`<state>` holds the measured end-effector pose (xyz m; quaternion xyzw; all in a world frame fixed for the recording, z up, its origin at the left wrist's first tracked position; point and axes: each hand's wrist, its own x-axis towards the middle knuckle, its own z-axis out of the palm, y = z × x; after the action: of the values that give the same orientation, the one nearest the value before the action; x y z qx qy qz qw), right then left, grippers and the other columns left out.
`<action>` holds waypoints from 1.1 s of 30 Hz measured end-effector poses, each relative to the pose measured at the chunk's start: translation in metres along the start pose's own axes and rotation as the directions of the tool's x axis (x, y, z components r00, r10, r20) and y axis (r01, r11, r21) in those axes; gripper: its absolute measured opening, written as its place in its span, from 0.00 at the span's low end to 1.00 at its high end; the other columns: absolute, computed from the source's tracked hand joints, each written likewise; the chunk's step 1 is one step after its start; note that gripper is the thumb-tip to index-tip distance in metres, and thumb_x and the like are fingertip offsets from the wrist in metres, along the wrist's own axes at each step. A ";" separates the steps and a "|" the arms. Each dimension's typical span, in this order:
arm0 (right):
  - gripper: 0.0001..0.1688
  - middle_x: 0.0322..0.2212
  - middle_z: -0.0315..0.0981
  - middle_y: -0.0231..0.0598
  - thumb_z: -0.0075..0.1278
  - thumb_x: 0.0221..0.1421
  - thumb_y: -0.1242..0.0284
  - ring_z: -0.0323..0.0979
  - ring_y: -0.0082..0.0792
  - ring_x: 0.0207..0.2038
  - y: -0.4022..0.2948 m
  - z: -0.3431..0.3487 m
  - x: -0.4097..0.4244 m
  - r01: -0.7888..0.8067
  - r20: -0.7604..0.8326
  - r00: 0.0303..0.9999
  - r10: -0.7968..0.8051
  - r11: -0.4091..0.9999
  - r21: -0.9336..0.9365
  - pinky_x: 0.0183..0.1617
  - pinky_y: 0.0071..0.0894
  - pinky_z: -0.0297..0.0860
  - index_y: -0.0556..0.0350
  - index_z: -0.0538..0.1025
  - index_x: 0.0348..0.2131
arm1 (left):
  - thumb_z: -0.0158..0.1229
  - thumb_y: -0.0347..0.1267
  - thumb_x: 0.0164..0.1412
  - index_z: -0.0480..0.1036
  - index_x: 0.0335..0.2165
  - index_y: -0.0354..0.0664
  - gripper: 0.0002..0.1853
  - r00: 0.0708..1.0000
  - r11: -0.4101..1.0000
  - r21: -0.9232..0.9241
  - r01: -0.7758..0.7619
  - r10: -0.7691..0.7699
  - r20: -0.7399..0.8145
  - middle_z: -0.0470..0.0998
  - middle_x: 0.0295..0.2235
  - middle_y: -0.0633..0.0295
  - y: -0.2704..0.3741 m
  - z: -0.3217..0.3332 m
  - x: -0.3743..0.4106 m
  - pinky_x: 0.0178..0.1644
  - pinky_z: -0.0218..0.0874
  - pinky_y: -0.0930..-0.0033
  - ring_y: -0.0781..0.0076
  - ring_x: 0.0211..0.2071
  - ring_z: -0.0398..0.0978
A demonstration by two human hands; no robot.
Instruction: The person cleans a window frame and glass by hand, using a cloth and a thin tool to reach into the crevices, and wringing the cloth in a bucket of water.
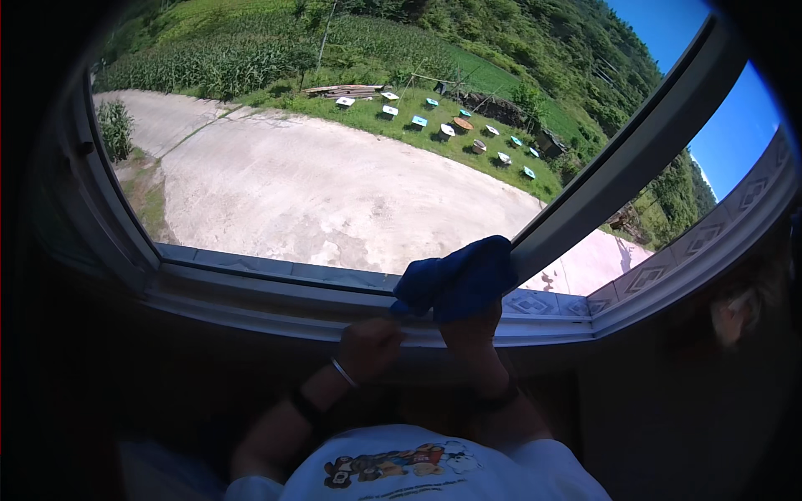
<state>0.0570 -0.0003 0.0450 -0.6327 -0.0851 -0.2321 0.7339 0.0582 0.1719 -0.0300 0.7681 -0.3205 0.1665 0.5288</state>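
Observation:
A blue cloth (460,278) is bunched against the lower end of the grey window sash stile (583,166), near the bottom track. My right hand (473,329) has the cloth in its grip, and the fabric covers most of its fingers. Just left of it, my left hand (373,346) is curled above the window sill track (301,320), close to a hanging edge of the cloth. Shadow hides whether its fingertips pinch that edge. A metal bangle (344,372) circles the left wrist.
The sliding window's left frame (119,188) stands at the left. Patterned tiles (651,275) line the outer ledge. Outside lie a concrete yard (326,181), several boxes (418,122) on grass, and a corn field (219,66). The wall below the sill is dark.

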 end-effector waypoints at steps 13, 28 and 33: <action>0.06 0.24 0.72 0.40 0.53 0.53 0.71 0.72 0.40 0.26 0.017 0.002 -0.018 0.066 -0.033 0.996 -0.087 0.911 -0.407 0.28 0.33 0.69 0.55 0.73 0.28 | 0.60 0.32 0.53 0.70 0.21 0.39 0.10 0.993 0.989 0.106 0.103 -0.109 0.055 0.71 0.19 0.52 -0.011 -0.011 -0.007 0.24 0.61 0.58 0.52 0.21 0.71; 0.08 0.26 0.68 0.40 0.54 0.43 0.72 0.70 0.42 0.28 0.021 0.005 -0.004 0.239 0.023 0.946 -0.325 0.644 -0.727 0.31 0.36 0.66 0.54 0.71 0.26 | 0.60 0.30 0.52 0.71 0.19 0.40 0.09 0.997 0.981 0.180 0.072 -0.065 -0.045 0.70 0.17 0.54 -0.024 -0.012 -0.001 0.23 0.62 0.60 0.55 0.20 0.72; 0.14 0.30 0.72 0.40 0.57 0.44 0.69 0.73 0.42 0.34 0.052 -0.012 -0.016 0.225 0.005 0.958 -0.287 0.740 -0.634 0.37 0.36 0.71 0.51 0.74 0.34 | 0.60 0.27 0.52 0.68 0.17 0.39 0.11 0.996 0.974 0.214 -0.074 0.081 -0.025 0.68 0.17 0.53 -0.037 -0.009 -0.003 0.22 0.59 0.60 0.55 0.19 0.70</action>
<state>0.0643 -0.0036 -0.0103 -0.8115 -0.0548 -0.3751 0.4448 0.0811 0.1900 -0.0546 0.8044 -0.3214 0.2334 0.4419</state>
